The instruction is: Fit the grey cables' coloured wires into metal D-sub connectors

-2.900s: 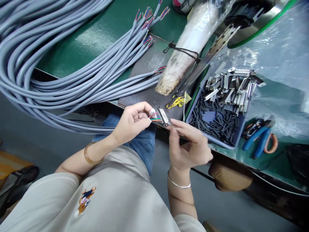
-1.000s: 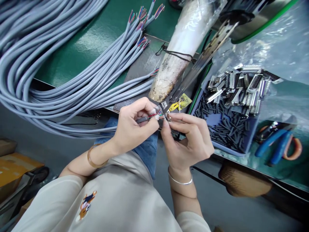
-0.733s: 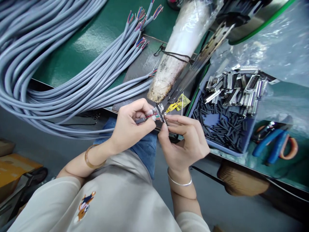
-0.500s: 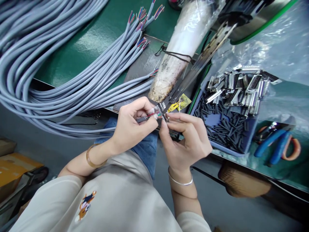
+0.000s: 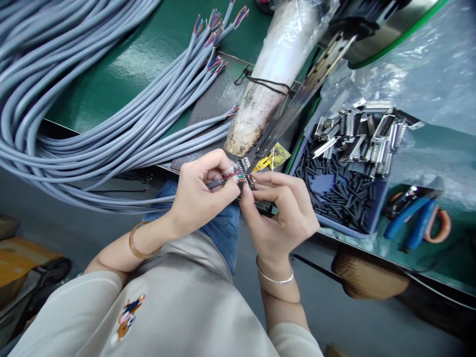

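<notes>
My left hand (image 5: 206,196) is closed in a pinch on the end of a grey cable (image 5: 215,184), whose thin red, green and other coloured wires (image 5: 232,176) fan out past the fingertips. These wires meet the pin side of a metal multi-pin connector (image 5: 244,167). My right hand (image 5: 282,210) pinches the connector's near end between thumb and fingers. Just beyond the connector is the dark lower end of a long metal rod (image 5: 275,130), beside a plastic-wrapped white tube (image 5: 258,109). Whether each wire is joined to a pin is too small to tell.
Grey cables (image 5: 122,134) with stripped ends lie in a big bundle at left. On the right, a blue tray (image 5: 377,213) holds black sleeves (image 5: 345,203) and metal connectors (image 5: 360,131). Blue-and-orange-handled cutters (image 5: 418,223) lie beside it. A yellow tag (image 5: 280,153) is behind my hands.
The whole view has shifted slightly left. The connector shows more plainly now, with a little more gap between it and the rod's end. Both hands keep their pinch.
</notes>
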Action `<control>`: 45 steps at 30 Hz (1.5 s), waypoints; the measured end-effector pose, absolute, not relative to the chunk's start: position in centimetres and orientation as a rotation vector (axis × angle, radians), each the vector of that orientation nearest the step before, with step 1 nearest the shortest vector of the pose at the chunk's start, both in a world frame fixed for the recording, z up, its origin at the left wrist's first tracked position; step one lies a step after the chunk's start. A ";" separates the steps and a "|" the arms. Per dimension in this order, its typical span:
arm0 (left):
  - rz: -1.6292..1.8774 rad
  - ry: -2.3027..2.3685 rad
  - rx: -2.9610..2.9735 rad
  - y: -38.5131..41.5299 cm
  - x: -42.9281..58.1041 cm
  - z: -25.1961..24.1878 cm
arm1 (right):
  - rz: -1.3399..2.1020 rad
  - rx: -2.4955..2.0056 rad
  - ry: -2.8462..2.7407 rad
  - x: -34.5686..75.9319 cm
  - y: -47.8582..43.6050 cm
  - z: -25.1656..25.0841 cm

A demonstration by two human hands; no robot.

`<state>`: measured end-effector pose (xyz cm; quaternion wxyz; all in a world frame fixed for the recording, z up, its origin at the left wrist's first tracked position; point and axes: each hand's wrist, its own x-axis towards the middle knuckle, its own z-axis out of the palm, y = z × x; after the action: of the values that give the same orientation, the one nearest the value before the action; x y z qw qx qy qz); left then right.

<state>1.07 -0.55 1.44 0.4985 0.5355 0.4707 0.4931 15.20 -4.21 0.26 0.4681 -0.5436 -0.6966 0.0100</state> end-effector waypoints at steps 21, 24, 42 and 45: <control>1.120 1.086 1.229 -0.4 0.8 1.5 | -0.054 -1.327 -1.826 15.3 -4.9 0.3; 1.094 1.043 1.156 -0.4 0.7 1.3 | -0.059 -1.317 -1.806 15.6 -5.2 -0.1; 0.781 0.743 0.831 -2.6 -2.1 1.7 | 0.180 -1.225 -1.655 15.6 -7.6 -1.4; 0.873 0.749 0.880 -3.2 -2.2 1.7 | 0.464 -1.317 -1.466 14.8 -7.5 -0.4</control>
<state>-2.25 -3.20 1.69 0.7490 0.4027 0.3425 0.3995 14.76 -7.47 -0.36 0.5299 -0.5515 -0.6142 0.1945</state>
